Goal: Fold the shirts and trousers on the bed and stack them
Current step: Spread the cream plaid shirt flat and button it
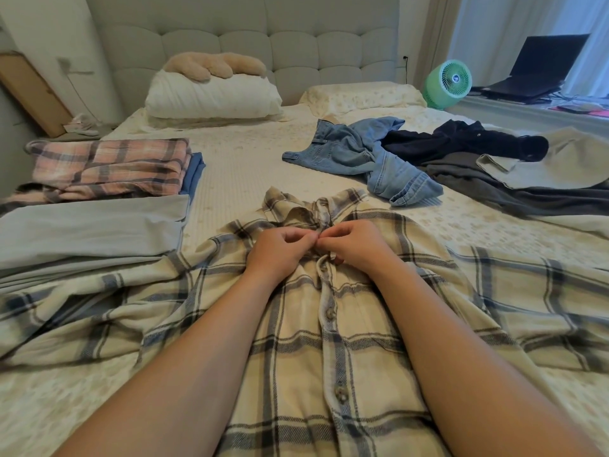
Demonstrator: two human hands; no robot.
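Observation:
A cream and blue plaid shirt [346,341] lies face up on the bed [240,166], collar away from me and sleeves spread to both sides. My left hand [280,252] and my right hand [359,249] meet just below the collar, each pinching the button placket. Lower buttons on the placket are fastened. A folded pink plaid garment [108,169] rests on a folded blue one [194,173] at the left. Crumpled blue jeans [365,159] lie at the middle right, with dark garments [461,146] and a grey one [478,183] beside them.
A folded pale green sheet [82,232] lies at the left edge. Two pillows [214,97] and a plush toy sit by the headboard. A green fan [448,82] and a laptop [540,67] stand at the right, beyond the bed. A beige garment [560,159] lies far right.

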